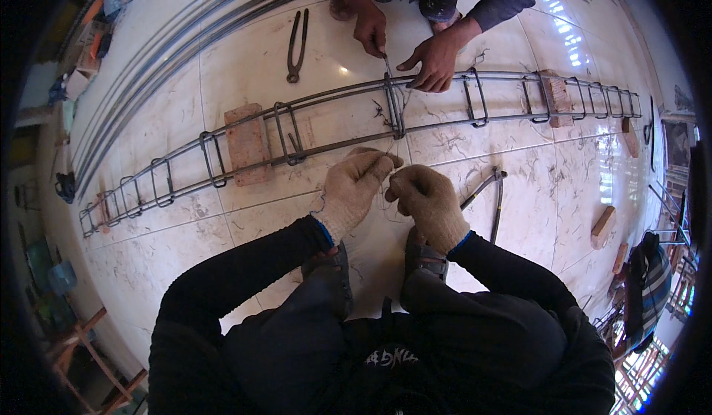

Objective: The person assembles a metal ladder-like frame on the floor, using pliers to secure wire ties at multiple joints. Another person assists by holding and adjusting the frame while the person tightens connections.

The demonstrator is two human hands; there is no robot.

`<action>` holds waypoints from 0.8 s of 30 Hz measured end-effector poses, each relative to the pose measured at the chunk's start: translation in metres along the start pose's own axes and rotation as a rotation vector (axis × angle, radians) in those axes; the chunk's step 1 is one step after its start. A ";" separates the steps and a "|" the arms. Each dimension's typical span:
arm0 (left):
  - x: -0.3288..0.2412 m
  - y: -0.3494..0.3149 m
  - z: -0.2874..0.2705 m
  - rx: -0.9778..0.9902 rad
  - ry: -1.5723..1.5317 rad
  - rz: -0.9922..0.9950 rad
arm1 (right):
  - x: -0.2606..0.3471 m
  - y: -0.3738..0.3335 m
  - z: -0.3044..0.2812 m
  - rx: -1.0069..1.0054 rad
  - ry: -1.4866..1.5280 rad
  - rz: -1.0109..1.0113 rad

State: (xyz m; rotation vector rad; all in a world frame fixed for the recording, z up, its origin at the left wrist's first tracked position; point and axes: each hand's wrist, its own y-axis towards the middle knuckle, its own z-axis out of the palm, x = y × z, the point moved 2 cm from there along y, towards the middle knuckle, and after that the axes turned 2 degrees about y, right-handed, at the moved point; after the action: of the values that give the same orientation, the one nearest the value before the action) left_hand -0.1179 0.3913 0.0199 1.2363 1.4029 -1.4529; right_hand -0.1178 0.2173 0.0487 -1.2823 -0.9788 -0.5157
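Observation:
My left hand, in a beige knit glove, is closed with thumb and forefinger pinched together. Close beside it, my right hand wears a matching glove and has its fingers curled in. A thin wire, faint against the floor, runs between the fingertips of both. Just beyond them lies a long rebar cage with square stirrups. At a stirrup joint across from me, a co-worker's hand grips a slim metal tool. That person's other hand rests at the far bar.
Bricks and another brick support the cage. Pincers lie beyond it; a second pair lies right of my right hand. Long loose bars stretch along the far left. A loose brick sits at right. Wire scraps litter the tiles.

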 end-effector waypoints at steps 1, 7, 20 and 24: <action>-0.002 0.000 0.000 -0.029 0.068 0.061 | 0.001 0.000 0.000 0.032 0.016 0.032; 0.000 0.000 -0.009 0.089 0.196 0.012 | 0.000 -0.004 0.007 0.110 -0.142 0.050; -0.006 -0.008 -0.014 0.228 0.059 -0.442 | 0.044 -0.010 -0.015 -0.225 -0.842 -0.938; 0.004 -0.013 -0.019 0.252 0.268 -0.304 | 0.064 0.002 0.001 0.035 -1.179 -1.039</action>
State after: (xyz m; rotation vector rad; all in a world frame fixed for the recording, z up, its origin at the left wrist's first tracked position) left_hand -0.1288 0.4115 0.0204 1.4664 1.6834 -1.7644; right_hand -0.0826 0.2306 0.1011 -0.8924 -2.6757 -0.4714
